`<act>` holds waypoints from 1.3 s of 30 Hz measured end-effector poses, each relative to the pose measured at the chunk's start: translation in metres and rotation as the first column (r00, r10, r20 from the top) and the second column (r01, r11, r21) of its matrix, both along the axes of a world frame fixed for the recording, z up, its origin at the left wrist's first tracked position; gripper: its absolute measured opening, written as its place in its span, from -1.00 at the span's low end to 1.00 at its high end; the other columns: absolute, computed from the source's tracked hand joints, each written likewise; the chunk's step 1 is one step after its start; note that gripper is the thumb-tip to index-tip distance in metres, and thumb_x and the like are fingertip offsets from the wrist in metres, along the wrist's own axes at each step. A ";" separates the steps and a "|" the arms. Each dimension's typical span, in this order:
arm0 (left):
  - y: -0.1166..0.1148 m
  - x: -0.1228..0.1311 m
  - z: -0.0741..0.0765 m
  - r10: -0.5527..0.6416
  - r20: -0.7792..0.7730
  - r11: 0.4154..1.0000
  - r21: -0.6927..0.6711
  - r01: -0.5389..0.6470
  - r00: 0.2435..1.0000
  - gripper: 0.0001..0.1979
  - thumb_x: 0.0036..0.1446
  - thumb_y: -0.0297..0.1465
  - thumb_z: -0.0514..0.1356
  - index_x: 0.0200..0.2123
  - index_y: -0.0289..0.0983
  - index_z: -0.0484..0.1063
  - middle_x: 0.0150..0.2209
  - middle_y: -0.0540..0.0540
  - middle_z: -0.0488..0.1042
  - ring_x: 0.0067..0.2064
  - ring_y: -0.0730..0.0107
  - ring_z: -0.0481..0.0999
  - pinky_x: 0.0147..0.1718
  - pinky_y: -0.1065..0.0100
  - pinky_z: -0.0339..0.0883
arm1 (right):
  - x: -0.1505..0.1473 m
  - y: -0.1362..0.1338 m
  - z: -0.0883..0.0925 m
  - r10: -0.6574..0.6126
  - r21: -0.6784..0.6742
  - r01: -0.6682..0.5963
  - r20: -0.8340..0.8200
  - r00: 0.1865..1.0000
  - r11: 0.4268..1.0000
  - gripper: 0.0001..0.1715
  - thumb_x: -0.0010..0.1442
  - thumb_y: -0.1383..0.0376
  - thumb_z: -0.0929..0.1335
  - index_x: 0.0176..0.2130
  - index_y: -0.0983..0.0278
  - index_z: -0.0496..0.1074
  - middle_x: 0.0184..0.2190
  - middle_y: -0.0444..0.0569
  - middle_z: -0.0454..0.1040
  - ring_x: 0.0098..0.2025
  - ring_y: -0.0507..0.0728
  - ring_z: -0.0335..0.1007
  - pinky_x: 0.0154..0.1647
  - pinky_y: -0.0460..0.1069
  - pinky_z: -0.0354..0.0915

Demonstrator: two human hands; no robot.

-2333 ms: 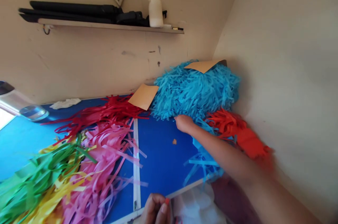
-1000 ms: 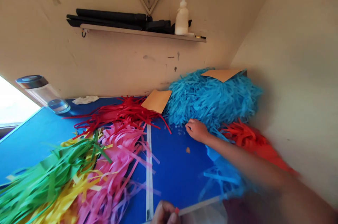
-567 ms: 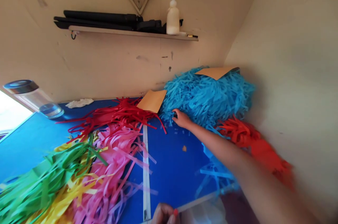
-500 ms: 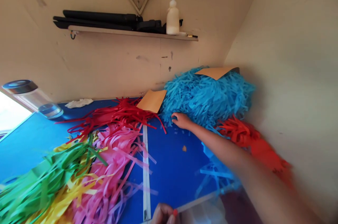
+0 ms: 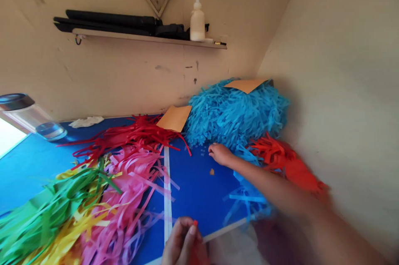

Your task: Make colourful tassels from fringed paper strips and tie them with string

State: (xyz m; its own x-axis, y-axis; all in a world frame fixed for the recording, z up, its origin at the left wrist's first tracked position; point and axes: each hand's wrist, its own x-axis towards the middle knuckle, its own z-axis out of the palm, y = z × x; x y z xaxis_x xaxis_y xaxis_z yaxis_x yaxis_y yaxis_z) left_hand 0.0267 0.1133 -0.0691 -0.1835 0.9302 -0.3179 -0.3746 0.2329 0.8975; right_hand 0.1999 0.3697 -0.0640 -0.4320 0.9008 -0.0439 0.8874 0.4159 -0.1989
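My right hand (image 5: pixel 220 154) reaches across the blue table (image 5: pixel 196 190) with its fingers curled, resting on the surface at the near edge of a big heap of blue shredded paper (image 5: pixel 233 111). Tiny blue scraps (image 5: pixel 203 149) lie just left of its fingertips. What the fingers pinch, if anything, is too small to see. My left hand (image 5: pixel 182 244) sits at the bottom edge, fingers pressed together on a small red bit (image 5: pixel 195 223).
Red paper strips (image 5: pixel 124 136), pink strips (image 5: pixel 131 186), yellow and green strips (image 5: pixel 50 211) cover the left. Orange-red shreds (image 5: pixel 280 161) lie against the right wall. Brown card pieces (image 5: pixel 174 117) lean by the heap. A glass jar (image 5: pixel 28 116) stands far left; a glue bottle (image 5: pixel 197 21) on the shelf.
My right hand has drawn back toward me and to the right, from the heap's left edge onto the table. My left hand has risen further into view.
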 end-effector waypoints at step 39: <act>-0.026 -0.007 0.022 0.128 -0.931 0.843 0.284 0.457 0.343 -0.77 0.29 -0.31 0.08 -0.31 -0.18 0.52 -0.39 -0.07 0.53 -0.39 0.40 0.51 -0.41 0.43 0.34 | -0.003 -0.248 0.009 -0.128 -0.187 -0.043 -0.807 0.577 0.981 -0.76 0.16 0.37 0.36 -0.13 0.14 0.44 -0.32 -0.12 0.59 -0.25 0.12 0.54 -0.17 -0.02 0.42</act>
State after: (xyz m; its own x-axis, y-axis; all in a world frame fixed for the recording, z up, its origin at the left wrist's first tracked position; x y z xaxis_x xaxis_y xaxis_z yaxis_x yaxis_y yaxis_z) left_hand 0.0201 0.0870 -0.0471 0.1009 0.9269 0.3616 0.7148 -0.3203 0.6216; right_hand 0.1970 0.1212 -0.0555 -0.3236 0.9333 0.1557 0.3315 0.2659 -0.9052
